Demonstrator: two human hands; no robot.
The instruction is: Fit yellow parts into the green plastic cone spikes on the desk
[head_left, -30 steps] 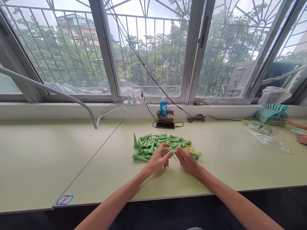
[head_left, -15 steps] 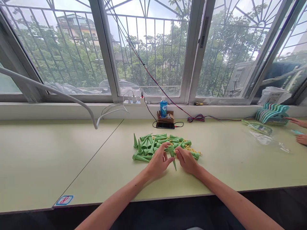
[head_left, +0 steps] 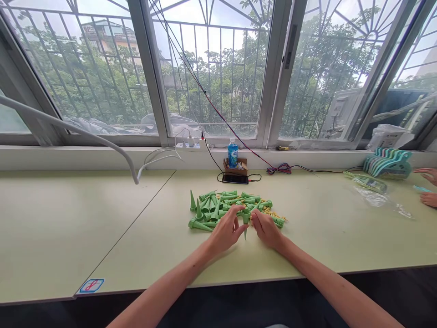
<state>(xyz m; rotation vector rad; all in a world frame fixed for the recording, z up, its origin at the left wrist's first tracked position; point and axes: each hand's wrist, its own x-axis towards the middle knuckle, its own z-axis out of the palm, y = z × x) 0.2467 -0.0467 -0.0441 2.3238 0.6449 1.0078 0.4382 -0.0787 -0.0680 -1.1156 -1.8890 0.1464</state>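
Note:
My left hand (head_left: 226,230) grips a hollow green plastic spike (head_left: 246,216) between thumb and fingers. Its wide round mouth faces up and its pointed tip hangs down above the table. Right beside it, my right hand (head_left: 268,229) is closed with thumb and fingers pinched together; whatever they hold is hidden. Behind both hands lies a pile of similar green spikes (head_left: 215,210), most on their sides and a couple standing tip up. Small yellow plastic pieces (head_left: 276,215) are scattered along the pile's right side.
A phone (head_left: 235,179) with a cable lies behind the pile, before a small cardboard box (head_left: 241,169) and a blue bottle (head_left: 232,154). At the right are teal hangers (head_left: 387,163), plastic bags (head_left: 372,196) and another person's hands (head_left: 429,199). A white cable (head_left: 102,139) arches over the left side.
The green spike in my left hand has turned from slanting to upright, mouth up. My right hand has shifted slightly away from it. The other person's hands moved a little at the right edge.

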